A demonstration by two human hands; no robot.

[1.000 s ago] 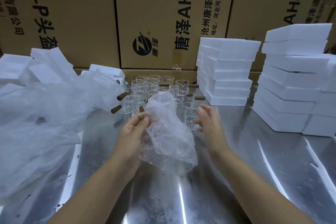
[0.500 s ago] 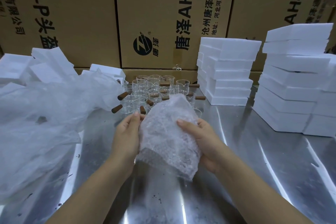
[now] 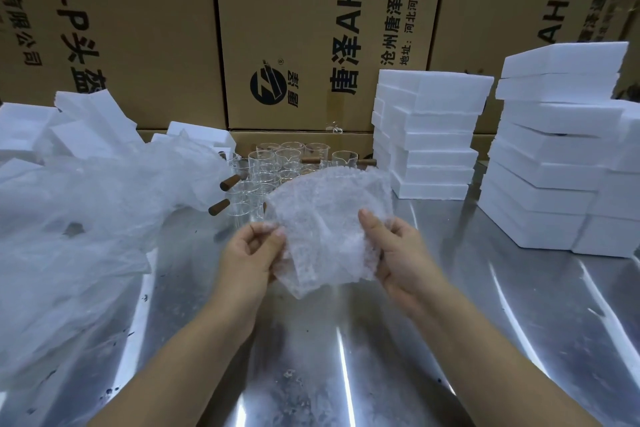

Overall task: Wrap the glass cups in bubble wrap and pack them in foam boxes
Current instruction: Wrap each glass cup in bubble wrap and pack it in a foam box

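Holding one sheet of bubble wrap (image 3: 325, 218) above the steel worktop (image 3: 346, 357), we have it spread between both hands, clear of the surface.

- Our left hand (image 3: 251, 253): grip closed on the sheet's left edge, thumb and fingertips pinching it.
- Our right hand (image 3: 398, 250): grip closed on the sheet's right edge, thumb on the near face, fingers behind.
- Contents of the sheet: we cannot tell whether a cup lies inside.
- Stock of glass cups (image 3: 277, 163): a cluster standing upright on the worktop just behind the sheet, which hides the nearer ones from us. Several carry brown wooden handles (image 3: 229, 181) that stick out sideways.
- First stack of foam boxes (image 3: 433, 135): white, piled just right of the cups.
- Second stack of foam boxes (image 3: 554, 156): white, taller, further to our right, and apart from the first.
- Loose foam pieces (image 3: 79, 121): white, jumbled at the far left.
- Heap of crumpled wrap (image 3: 86, 218): translucent, covering the left of the worktop and reaching the cups.
- Row of cardboard cartons (image 3: 311, 28): brown, printed, walling in the back of the worktop.
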